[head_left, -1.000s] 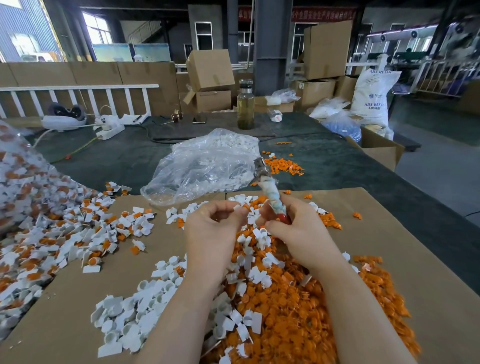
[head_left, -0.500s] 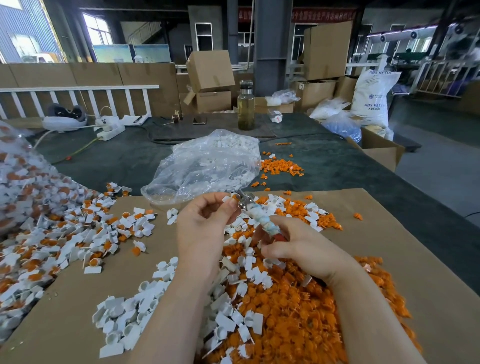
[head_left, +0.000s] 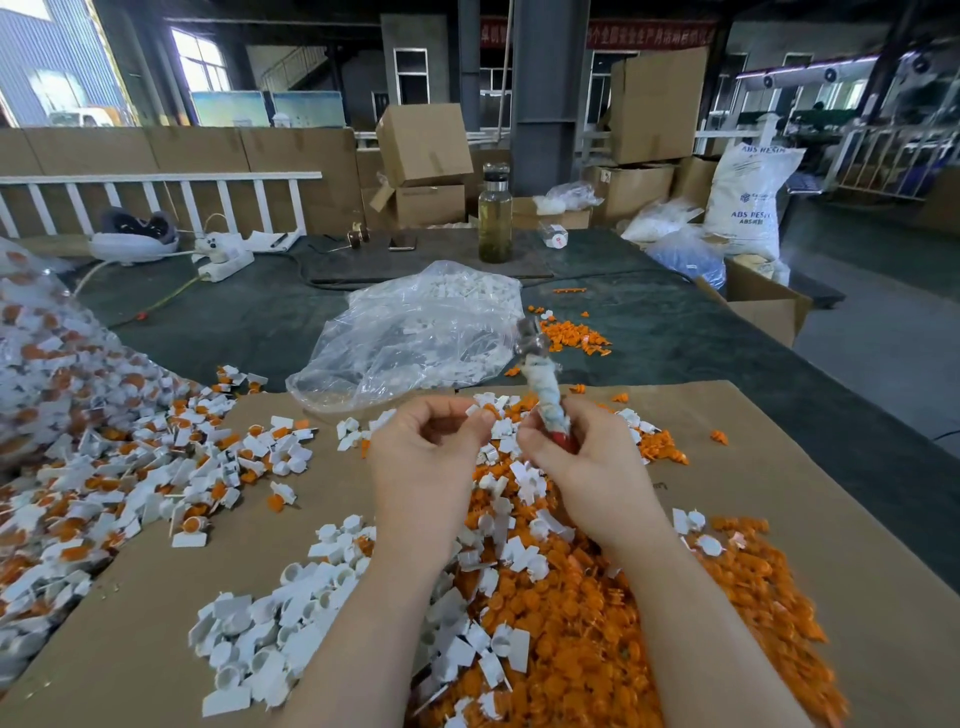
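Both hands hover side by side just above the heap of plastic parts (head_left: 582, 629) on the cardboard-covered surface (head_left: 810, 483). The left hand (head_left: 426, 460) has its grip pinched on what looks like a small white piece (head_left: 474, 410). The right hand (head_left: 589, 462) has its grip curled round a tape-wrapped tool (head_left: 546, 397), metal head pointing up.

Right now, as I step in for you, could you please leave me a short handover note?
Left hand pinches a small white plastic piece at its fingertips.
Right hand grips the wrapped-handle tool, metal head up.
Both are above the mixed heap of white pieces and orange caps on the cardboard sheet.
Done: a pile of fitted pieces, white with orange caps in, lies at far left.
Left: the mixed heap, the loose white pieces at front left, probably also the clear bag of white parts behind.
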